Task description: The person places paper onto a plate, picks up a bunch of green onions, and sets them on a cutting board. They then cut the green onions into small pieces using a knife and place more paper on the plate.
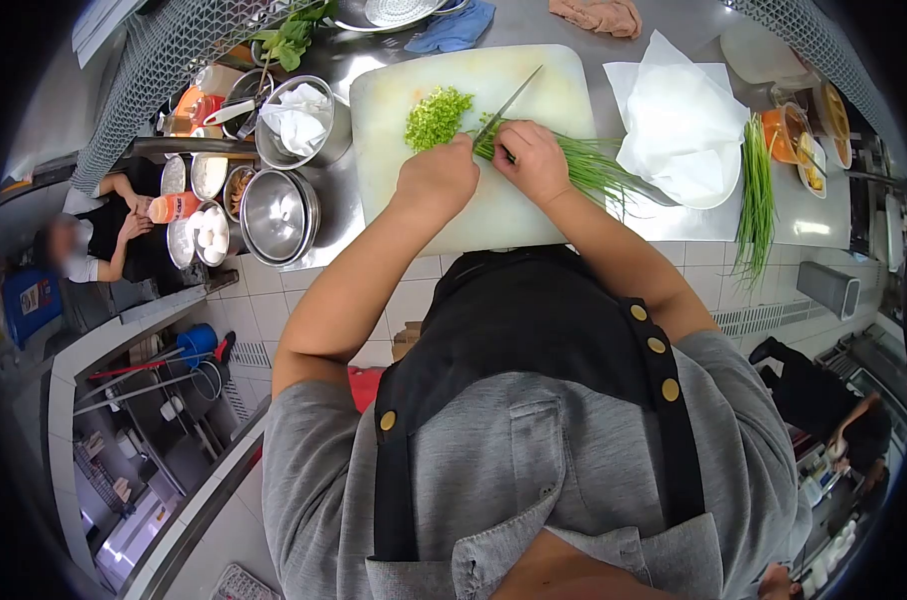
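Note:
My left hand (pixel 439 182) is closed round the handle of a knife (pixel 510 104), its blade slanting up and to the right over a white cutting board (pixel 384 110). With bent fingers my right hand (pixel 531 162) holds down a bunch of chives (pixel 599 168) just right of the blade. Their long green stalks trail off the board's right side. Left of the knife lies a small heap of chopped chives (pixel 436 118). The knife's handle is mostly hidden in my fist.
White paper sheets (pixel 679 120) cover a bowl on the right, beside another chive bunch (pixel 757 195). Steel bowls (pixel 276 217) and a pot holding paper (pixel 299 125) stand left. A blue cloth (pixel 454 28) lies behind the board. Other people are at far left and lower right.

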`<act>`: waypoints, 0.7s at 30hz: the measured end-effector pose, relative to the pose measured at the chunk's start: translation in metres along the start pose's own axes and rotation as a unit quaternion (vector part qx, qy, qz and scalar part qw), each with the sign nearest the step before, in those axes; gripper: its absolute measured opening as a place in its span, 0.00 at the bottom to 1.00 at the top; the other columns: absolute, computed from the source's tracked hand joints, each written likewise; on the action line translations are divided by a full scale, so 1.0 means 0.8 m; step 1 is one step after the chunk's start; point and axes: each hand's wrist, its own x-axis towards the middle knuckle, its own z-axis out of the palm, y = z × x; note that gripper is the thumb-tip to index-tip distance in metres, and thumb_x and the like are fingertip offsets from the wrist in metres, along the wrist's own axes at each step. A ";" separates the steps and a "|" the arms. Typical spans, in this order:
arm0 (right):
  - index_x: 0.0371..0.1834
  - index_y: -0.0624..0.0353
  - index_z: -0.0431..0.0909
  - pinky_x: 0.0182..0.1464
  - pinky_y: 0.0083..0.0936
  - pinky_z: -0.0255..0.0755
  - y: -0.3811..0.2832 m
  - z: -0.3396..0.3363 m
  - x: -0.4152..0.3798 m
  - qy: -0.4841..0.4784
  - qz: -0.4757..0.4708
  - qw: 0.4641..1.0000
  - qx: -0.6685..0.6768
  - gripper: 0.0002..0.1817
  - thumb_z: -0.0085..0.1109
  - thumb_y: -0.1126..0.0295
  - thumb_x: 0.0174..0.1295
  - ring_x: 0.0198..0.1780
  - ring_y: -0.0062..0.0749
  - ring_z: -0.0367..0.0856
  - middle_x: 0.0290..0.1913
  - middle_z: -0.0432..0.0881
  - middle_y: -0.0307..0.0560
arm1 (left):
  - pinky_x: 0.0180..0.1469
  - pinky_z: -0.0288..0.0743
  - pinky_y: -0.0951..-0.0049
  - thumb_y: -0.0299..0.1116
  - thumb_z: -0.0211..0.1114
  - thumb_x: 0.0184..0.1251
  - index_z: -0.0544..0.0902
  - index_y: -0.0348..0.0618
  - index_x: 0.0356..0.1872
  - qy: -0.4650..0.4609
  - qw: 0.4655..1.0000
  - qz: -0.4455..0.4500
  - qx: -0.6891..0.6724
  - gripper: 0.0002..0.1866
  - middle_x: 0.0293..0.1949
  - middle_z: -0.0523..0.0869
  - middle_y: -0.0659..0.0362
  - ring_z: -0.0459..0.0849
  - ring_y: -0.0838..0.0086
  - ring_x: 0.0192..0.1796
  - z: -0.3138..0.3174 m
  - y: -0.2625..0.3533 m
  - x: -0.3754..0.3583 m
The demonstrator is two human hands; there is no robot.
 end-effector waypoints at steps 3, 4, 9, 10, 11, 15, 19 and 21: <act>0.32 0.53 0.77 0.59 0.46 0.73 -0.006 -0.007 0.006 0.037 -0.034 0.996 -0.068 0.08 0.68 0.73 0.51 0.55 0.38 0.81 0.41 0.82 0.40 | 0.52 0.82 0.52 0.33 0.53 0.70 0.78 0.36 0.46 -0.025 1.000 -0.019 -0.002 0.12 0.41 0.89 0.41 0.89 0.48 0.46 -0.003 -0.002 -0.002; 0.32 0.51 0.78 0.61 0.49 0.71 -0.010 -0.011 0.006 0.019 -0.021 0.995 -0.095 0.09 0.68 0.73 0.50 0.57 0.37 0.80 0.42 0.82 0.39 | 0.51 0.81 0.50 0.34 0.53 0.71 0.78 0.36 0.47 -0.015 1.000 -0.018 -0.006 0.13 0.40 0.89 0.41 0.89 0.47 0.45 0.004 -0.005 -0.001; 0.32 0.52 0.77 0.58 0.46 0.73 -0.007 -0.006 0.003 0.004 -0.009 0.995 -0.098 0.10 0.69 0.75 0.49 0.56 0.38 0.81 0.44 0.82 0.38 | 0.50 0.81 0.48 0.36 0.53 0.71 0.77 0.36 0.48 -0.007 1.000 -0.015 -0.012 0.14 0.39 0.89 0.41 0.89 0.46 0.44 0.011 -0.011 0.003; 0.33 0.52 0.77 0.55 0.42 0.75 -0.004 -0.005 0.002 -0.008 -0.002 0.998 -0.062 0.10 0.68 0.74 0.50 0.53 0.39 0.81 0.44 0.82 0.38 | 0.50 0.81 0.48 0.36 0.53 0.71 0.78 0.36 0.49 -0.015 1.000 -0.018 -0.008 0.15 0.39 0.89 0.40 0.89 0.46 0.44 0.007 -0.011 0.004; 0.34 0.53 0.77 0.52 0.38 0.77 -0.001 -0.004 0.000 -0.020 0.005 0.999 -0.026 0.09 0.68 0.73 0.51 0.50 0.39 0.82 0.44 0.81 0.38 | 0.50 0.81 0.48 0.36 0.53 0.71 0.78 0.36 0.49 -0.024 1.000 -0.020 -0.004 0.15 0.40 0.89 0.40 0.89 0.46 0.45 0.004 -0.011 0.004; 0.35 0.55 0.78 0.45 0.33 0.79 -0.004 -0.008 0.000 -0.011 0.006 1.000 0.000 0.11 0.68 0.78 0.49 0.46 0.41 0.83 0.45 0.84 0.40 | 0.51 0.80 0.48 0.35 0.53 0.71 0.77 0.35 0.49 -0.023 1.000 -0.017 -0.007 0.15 0.40 0.89 0.39 0.89 0.46 0.45 -0.006 -0.004 0.003; 0.36 0.54 0.79 0.44 0.34 0.79 -0.002 -0.007 0.001 0.010 0.006 1.000 0.012 0.11 0.68 0.76 0.50 0.44 0.40 0.82 0.41 0.82 0.40 | 0.50 0.83 0.51 0.30 0.50 0.70 0.79 0.33 0.49 -0.018 0.999 0.004 0.039 0.14 0.42 0.90 0.41 0.90 0.48 0.45 -0.020 0.006 -0.013; 0.36 0.54 0.79 0.44 0.35 0.79 0.000 -0.005 0.003 0.020 0.004 1.000 0.017 0.11 0.68 0.77 0.50 0.43 0.40 0.82 0.40 0.82 0.40 | 0.49 0.83 0.51 0.29 0.49 0.70 0.79 0.33 0.48 -0.025 0.999 -0.001 0.042 0.14 0.41 0.90 0.41 0.91 0.48 0.44 -0.021 0.005 -0.013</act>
